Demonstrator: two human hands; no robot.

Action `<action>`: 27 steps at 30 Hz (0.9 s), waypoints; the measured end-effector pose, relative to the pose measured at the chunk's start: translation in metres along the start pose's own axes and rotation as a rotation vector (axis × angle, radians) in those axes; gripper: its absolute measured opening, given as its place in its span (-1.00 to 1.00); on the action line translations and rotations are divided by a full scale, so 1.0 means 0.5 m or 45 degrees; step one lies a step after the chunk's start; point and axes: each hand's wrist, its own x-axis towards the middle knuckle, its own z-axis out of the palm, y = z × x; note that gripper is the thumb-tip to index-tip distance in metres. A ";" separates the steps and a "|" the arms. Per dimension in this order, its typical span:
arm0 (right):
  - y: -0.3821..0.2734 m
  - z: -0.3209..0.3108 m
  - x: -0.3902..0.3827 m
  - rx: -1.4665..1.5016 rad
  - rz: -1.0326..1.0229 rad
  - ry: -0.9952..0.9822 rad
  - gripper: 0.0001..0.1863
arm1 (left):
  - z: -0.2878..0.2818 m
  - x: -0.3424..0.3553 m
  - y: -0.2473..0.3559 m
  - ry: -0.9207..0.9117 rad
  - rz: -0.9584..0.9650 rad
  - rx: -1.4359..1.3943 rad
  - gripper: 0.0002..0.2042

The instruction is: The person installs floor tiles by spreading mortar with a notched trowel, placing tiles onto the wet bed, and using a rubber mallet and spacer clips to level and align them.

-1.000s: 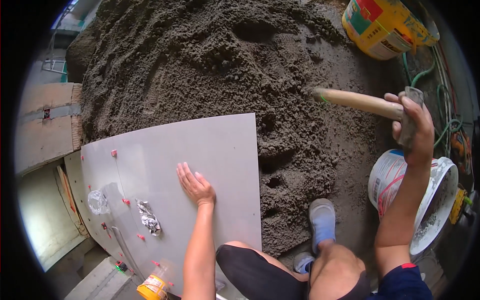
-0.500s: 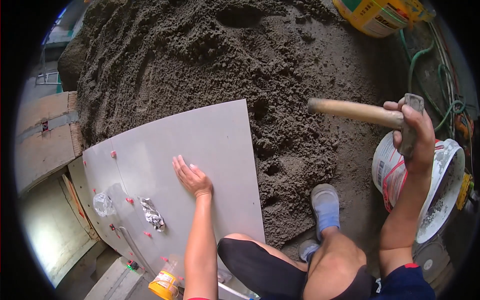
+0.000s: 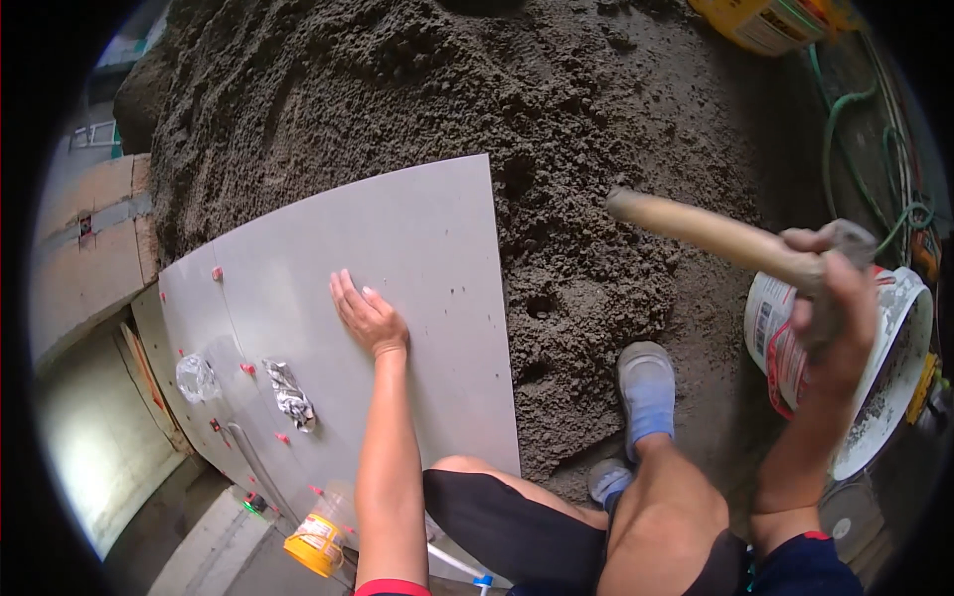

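Observation:
My left hand (image 3: 372, 318) lies flat with outstretched fingers on a large light-grey tile (image 3: 452, 288). My right hand (image 3: 845, 313), raised over the ground at the right, is closed round the head of a hammer. The hammer's wooden handle (image 3: 711, 236) points left, away from the palm, above the damp mortar bed (image 3: 576, 268). Several red clips (image 3: 247, 369) stand along the tile joints. Crumpled silver foil (image 3: 289, 395) and clear plastic (image 3: 197, 377) rest on the tiles left of my left forearm.
A white bucket (image 3: 850, 417) lies tilted beyond my right forearm. At the far right are a yellow bucket (image 3: 765, 25) and a green hose (image 3: 831, 129). A small yellow-and-clear tub (image 3: 316, 544) is at the lower left. My shoe (image 3: 646, 382) stands beside the mortar's edge.
My right hand has come down a little with the hammer, and it is slightly blurred. The view has shifted, so the tile sits higher in it. My left hand remains on the tile.

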 end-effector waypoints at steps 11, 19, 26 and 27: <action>0.060 0.028 -0.027 0.097 0.109 -0.180 -0.63 | -0.054 -0.094 -0.052 -0.167 0.143 0.029 -0.45; 0.239 0.189 -0.113 -0.009 0.312 -0.235 -0.73 | -0.057 -0.208 -0.004 -0.116 -0.006 0.099 -0.37; 0.059 0.037 -0.161 -0.191 0.149 -0.332 -0.78 | -0.089 -0.218 -0.063 -0.154 0.040 0.120 -0.38; 0.035 0.027 -0.187 0.139 0.176 -0.235 -0.81 | -0.102 -0.240 -0.085 -0.186 0.012 0.150 -0.38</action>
